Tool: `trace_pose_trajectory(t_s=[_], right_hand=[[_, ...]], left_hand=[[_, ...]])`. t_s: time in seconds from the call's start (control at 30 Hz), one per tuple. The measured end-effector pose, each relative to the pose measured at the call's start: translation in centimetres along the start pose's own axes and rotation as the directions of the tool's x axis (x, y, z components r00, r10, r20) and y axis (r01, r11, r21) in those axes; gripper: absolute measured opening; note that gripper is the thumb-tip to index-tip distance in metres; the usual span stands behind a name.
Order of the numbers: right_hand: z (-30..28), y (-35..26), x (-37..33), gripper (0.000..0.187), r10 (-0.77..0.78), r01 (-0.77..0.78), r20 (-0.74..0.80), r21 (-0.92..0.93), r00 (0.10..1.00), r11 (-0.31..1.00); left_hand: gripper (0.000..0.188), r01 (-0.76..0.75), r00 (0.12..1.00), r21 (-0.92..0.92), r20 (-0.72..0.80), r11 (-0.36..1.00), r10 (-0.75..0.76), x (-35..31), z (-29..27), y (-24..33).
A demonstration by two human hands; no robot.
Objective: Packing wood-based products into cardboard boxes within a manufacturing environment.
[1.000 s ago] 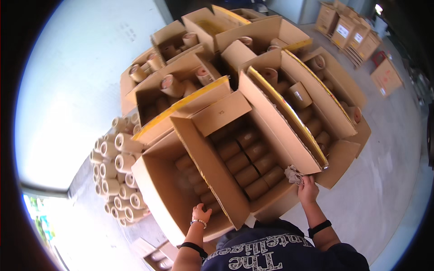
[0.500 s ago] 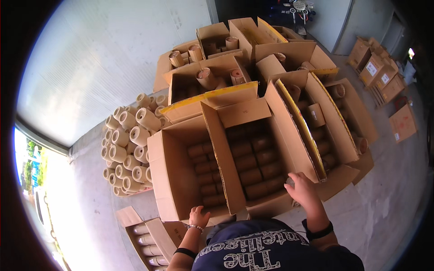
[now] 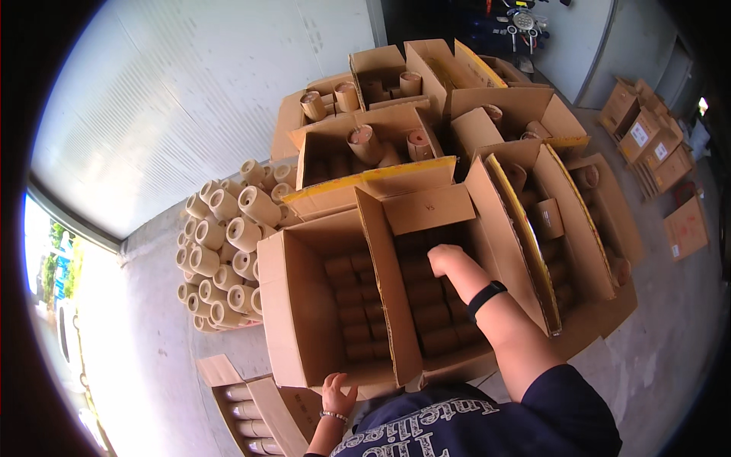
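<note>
Right grip (image 3: 445, 260) down inside the open cardboard box (image 3: 501, 245), I cannot tell whether it pinches anything, fingertips hidden; brown cylinders (image 3: 429, 317) lie in rows below and nearer me. An upright cardboard panel (image 3: 387, 286) stands on its left. My left grip (image 3: 339, 392), loosely spread, is at the near edge of the neighbouring box (image 3: 288, 312), where further cylinders (image 3: 352, 295) lie. Off to the left, pale hollow cylinders (image 3: 244, 234) are heaped; ahead stand more open boxes (image 3: 373, 181).

The hands (image 3: 447, 260) are at boxes (image 3: 295, 308) holding cylinders (image 3: 430, 317)
</note>
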State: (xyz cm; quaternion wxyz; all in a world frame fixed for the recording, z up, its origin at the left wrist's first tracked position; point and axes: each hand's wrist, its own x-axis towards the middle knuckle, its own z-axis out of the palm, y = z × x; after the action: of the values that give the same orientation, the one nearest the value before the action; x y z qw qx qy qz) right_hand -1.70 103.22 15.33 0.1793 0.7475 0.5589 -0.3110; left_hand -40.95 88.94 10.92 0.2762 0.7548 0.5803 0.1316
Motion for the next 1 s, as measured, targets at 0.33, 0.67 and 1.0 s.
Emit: trace_pose_trajectory(t_s=[0.33,0.67,1.0], right_hand=[[10.2,1.0,13.0,0.030,-0.068,0.059,-0.064,-0.121,0.996,0.991],[14.8,9.4,16.2,0.032,0.076,-0.074,-0.004,-0.263,0.997,0.962],[14.7,10.0,13.7,0.034,0.020,-0.012,0.024,-0.294,0.999,0.956]], left_hand=[[0.032,0.037,0.989,-0.028,-0.143,0.999,-0.040,-0.9,-3.5,0.5],[0.026,0.185,0.978,0.028,-0.101,0.982,-0.181,1.9,-1.4,-2.7],[0.021,0.149,0.978,0.026,-0.149,0.989,-0.143,1.0,-3.0,-0.5]])
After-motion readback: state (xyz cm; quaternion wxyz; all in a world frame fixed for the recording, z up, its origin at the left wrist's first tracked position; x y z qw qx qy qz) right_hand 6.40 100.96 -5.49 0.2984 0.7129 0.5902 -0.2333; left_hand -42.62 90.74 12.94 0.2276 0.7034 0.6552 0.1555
